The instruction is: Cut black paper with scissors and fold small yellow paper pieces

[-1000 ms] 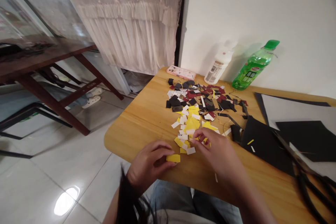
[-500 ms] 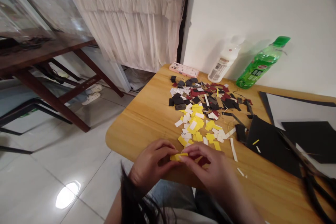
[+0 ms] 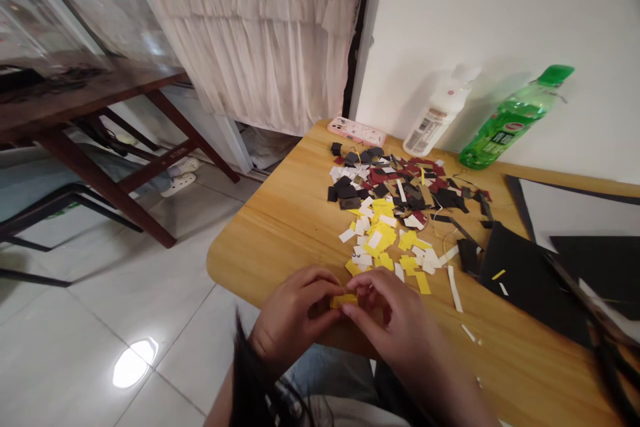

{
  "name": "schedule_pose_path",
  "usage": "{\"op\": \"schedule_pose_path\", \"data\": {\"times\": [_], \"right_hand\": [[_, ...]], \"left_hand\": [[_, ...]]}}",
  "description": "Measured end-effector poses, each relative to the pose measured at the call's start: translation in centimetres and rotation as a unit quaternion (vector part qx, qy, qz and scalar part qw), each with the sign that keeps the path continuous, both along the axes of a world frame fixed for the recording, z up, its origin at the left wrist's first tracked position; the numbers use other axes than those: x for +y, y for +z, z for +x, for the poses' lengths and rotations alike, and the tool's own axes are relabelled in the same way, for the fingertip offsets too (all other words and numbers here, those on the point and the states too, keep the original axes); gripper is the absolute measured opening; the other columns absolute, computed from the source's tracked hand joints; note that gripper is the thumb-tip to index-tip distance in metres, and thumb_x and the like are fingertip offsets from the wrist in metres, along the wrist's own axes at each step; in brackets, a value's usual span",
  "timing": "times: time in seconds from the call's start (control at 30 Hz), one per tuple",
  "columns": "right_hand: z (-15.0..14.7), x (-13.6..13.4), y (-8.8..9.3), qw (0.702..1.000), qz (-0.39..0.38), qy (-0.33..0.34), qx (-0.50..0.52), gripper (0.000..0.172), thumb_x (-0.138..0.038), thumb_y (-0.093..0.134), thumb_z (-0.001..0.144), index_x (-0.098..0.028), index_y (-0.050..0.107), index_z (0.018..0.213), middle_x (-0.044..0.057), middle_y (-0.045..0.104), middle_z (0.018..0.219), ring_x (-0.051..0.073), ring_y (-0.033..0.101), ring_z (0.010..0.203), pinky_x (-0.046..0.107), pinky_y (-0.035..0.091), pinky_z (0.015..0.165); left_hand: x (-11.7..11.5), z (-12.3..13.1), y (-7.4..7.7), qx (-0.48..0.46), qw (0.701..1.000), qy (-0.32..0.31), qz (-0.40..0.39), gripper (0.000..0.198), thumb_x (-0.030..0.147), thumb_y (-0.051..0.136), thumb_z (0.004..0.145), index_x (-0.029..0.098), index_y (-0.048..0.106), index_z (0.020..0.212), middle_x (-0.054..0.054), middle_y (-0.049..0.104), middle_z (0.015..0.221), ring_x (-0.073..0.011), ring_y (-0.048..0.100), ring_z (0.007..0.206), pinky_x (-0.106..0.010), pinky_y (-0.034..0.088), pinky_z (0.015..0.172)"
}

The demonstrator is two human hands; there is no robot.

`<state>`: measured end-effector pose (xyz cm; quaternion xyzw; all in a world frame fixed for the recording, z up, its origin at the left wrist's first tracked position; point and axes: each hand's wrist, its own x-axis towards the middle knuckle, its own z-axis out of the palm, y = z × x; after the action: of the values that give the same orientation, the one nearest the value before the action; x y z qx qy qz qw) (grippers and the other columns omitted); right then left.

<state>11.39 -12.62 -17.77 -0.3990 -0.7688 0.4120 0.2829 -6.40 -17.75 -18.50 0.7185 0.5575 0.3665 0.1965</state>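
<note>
A small yellow paper piece (image 3: 344, 301) is pinched between both hands, just above the near edge of the wooden table (image 3: 270, 213). My left hand (image 3: 300, 303) is closed on its left end, thumb below and fingers above. On its right end my right hand (image 3: 390, 310) is closed with thumb and fingertips. Whether the piece is folded I cannot make out. Right beyond the hands lies a heap of yellow and white paper pieces (image 3: 377, 237). Behind that spread black, dark red and brown scraps (image 3: 413, 193).
At the right are black sheets (image 3: 530, 280), a white sheet (image 3: 565, 207) and scissors (image 3: 583, 303). A pink phone (image 3: 356, 131), a white bottle (image 3: 437, 113) and a green bottle (image 3: 517, 120) stand or lie along the back. A dark wooden table (image 3: 125, 87) and a person's shoe (image 3: 179, 185) are at left.
The view has shifted slightly, so the table things appear a little further right. Both hands still hold the yellow paper piece, which looks slightly turned and more covered by the fingers.
</note>
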Motion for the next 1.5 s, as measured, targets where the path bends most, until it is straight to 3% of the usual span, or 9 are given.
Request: {"op": "schedule_pose_path", "data": {"times": [0.27, 0.57, 0.7, 0.77, 0.83, 0.97, 1.13, 1.33, 1.5], "right_hand": [[0.0, 0.8, -0.2, 0.996, -0.083, 0.025, -0.020, 0.012, -0.027, 0.064, 0.081, -0.021, 0.062, 0.092, 0.000, 0.062, 0.073, 0.017, 0.060, 0.065, 0.029, 0.048, 0.060], [0.3, 1.4, 0.9, 0.991, -0.107, 0.051, -0.063, 0.012, -0.024, 0.066, 0.081, -0.021, 0.065, 0.093, -0.001, 0.066, 0.070, 0.017, 0.062, 0.064, 0.027, 0.047, 0.058], [1.4, 3.1, 1.9, 0.997, -0.019, -0.038, -0.071, 0.018, -0.038, 0.059, 0.087, -0.022, 0.068, 0.089, 0.003, 0.072, 0.083, 0.020, 0.066, 0.069, 0.030, 0.048, 0.060], [1.6, 4.4, 2.0, 0.984, 0.058, -0.127, -0.106, 0.021, -0.040, 0.060, 0.087, -0.021, 0.069, 0.093, 0.005, 0.071, 0.091, 0.022, 0.065, 0.071, 0.034, 0.049, 0.064], [1.5, 5.6, 1.7, 0.968, 0.104, -0.163, -0.162, 0.023, -0.036, 0.064, 0.086, -0.020, 0.068, 0.100, 0.007, 0.070, 0.098, 0.025, 0.066, 0.077, 0.039, 0.050, 0.071], [0.4, 6.8, 0.7, 0.957, 0.113, -0.150, -0.222, 0.020, -0.027, 0.069, 0.085, -0.018, 0.067, 0.103, 0.009, 0.068, 0.107, 0.028, 0.067, 0.087, 0.042, 0.051, 0.077], [0.2, 6.7, 0.2, 0.955, 0.120, -0.155, -0.224, 0.012, -0.023, 0.073, 0.084, -0.020, 0.063, 0.090, 0.006, 0.066, 0.095, 0.028, 0.066, 0.085, 0.040, 0.048, 0.073], [1.0, 6.5, 0.0, 0.958, 0.145, -0.163, -0.186, 0.012, -0.025, 0.070, 0.083, -0.022, 0.059, 0.085, 0.001, 0.062, 0.082, 0.023, 0.063, 0.070, 0.033, 0.042, 0.061], [1.4, 6.2, 0.1, 0.964, 0.150, -0.168, -0.140, 0.020, -0.040, 0.060, 0.086, -0.023, 0.059, 0.077, 0.000, 0.061, 0.072, 0.020, 0.060, 0.062, 0.030, 0.041, 0.057]], "left_hand": [[-0.1, -0.1, 0.2, -0.006, 1.000, -0.010, -0.011, 0.010, 0.019, 0.073, 0.085, 0.019, 0.074, 0.095, -0.007, 0.074, 0.096, -0.0195, 0.071, 0.085, -0.030, 0.059, 0.078], [0.1, -0.1, 0.1, -0.001, 1.000, -0.004, 0.011, 0.009, 0.024, 0.074, 0.086, 0.018, 0.076, 0.093, -0.008, 0.075, 0.093, -0.0198, 0.072, 0.083, -0.030, 0.060, 0.075], [0.1, 0.0, 0.2, 0.002, 1.000, 0.001, 0.014, 0.010, 0.025, 0.075, 0.085, 0.018, 0.075, 0.091, -0.008, 0.075, 0.091, -0.0194, 0.072, 0.079, -0.028, 0.059, 0.070], [0.0, 0.1, 0.2, 0.003, 1.000, 0.006, 0.012, 0.011, 0.024, 0.077, 0.084, 0.017, 0.075, 0.092, -0.008, 0.075, 0.091, -0.0175, 0.071, 0.072, -0.025, 0.059, 0.064], [0.0, 0.1, 0.2, 0.009, 1.000, 0.008, 0.016, 0.012, 0.022, 0.079, 0.081, 0.016, 0.075, 0.090, -0.008, 0.075, 0.090, -0.0173, 0.071, 0.070, -0.026, 0.059, 0.063], [-0.1, 0.1, -0.1, 0.023, 0.999, 0.014, 0.022, 0.020, 0.014, 0.087, 0.070, 0.015, 0.075, 0.086, -0.008, 0.076, 0.090, -0.0222, 0.074, 0.081, -0.030, 0.061, 0.072], [-0.2, 0.0, -0.1, 0.021, 1.000, 0.015, 0.017, 0.027, 0.007, 0.089, 0.064, 0.015, 0.075, 0.086, -0.008, 0.075, 0.091, -0.0222, 0.074, 0.082, -0.030, 0.061, 0.073], [-0.2, 0.0, 0.0, 0.018, 1.000, 0.014, 0.013, 0.028, 0.005, 0.088, 0.064, 0.016, 0.075, 0.087, -0.007, 0.075, 0.092, -0.0222, 0.074, 0.082, -0.031, 0.061, 0.073], [-0.2, 0.0, 0.0, 0.016, 1.000, 0.015, 0.019, 0.030, 0.005, 0.089, 0.063, 0.015, 0.074, 0.088, -0.007, 0.075, 0.091, -0.0222, 0.074, 0.081, -0.032, 0.061, 0.072]]}}
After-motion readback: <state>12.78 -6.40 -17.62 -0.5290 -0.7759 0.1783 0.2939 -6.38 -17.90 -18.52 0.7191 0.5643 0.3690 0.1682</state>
